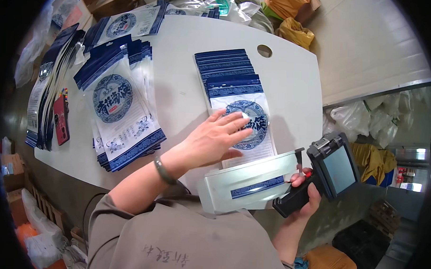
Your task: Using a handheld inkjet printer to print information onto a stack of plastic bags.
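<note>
My left hand (221, 134) lies over the top pouch of a fanned stack of blue-and-white plastic pouches (225, 65), fingers spread and holding nothing. A round printed emblem is partly covered by the fingers. In my right hand (307, 198) is a black handheld inkjet printer (295, 199) with a tilted screen (339, 169); a finger is at its red button. A shiny, pale plate-like guide (249, 182) stands between the printer and my body, over the pouches' lower end. A blue band shows on the guide, printed, seen through or reflected; I cannot tell which.
More pouches (119, 131) lie in a loose pile at left on the white table (178, 90). Beyond them are a standing row of pouches (49, 89) and a red phone (61, 120). The tabletop has a round hole (264, 51). Plastic bags (351, 112) hang at right.
</note>
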Demonstrator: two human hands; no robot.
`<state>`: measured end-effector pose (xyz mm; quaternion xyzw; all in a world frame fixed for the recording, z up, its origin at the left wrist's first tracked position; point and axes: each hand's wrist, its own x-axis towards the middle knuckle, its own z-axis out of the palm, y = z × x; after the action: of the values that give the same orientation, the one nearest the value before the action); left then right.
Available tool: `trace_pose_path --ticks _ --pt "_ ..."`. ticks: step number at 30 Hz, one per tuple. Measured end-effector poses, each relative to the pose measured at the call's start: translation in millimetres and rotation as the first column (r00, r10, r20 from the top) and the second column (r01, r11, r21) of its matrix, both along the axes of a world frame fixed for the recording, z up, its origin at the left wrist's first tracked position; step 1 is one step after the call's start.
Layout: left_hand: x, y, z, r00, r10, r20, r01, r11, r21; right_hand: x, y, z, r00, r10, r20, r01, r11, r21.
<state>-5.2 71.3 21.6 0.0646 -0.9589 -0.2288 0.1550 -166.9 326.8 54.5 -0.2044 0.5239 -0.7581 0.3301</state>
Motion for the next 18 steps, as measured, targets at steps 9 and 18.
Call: trace_pose_path --ticks 9,18 --pt "-31 -45 -7 0.953 0.181 0.242 -0.152 0.979 -0.135 1 24 -13 0.995 -0.084 0.06 0.086 0.996 -0.026" --pt "-28 -38 -15 0.956 0.193 0.222 -0.16 0.974 -0.159 7 5 -9 0.994 -0.101 0.043 0.101 0.995 -0.004"
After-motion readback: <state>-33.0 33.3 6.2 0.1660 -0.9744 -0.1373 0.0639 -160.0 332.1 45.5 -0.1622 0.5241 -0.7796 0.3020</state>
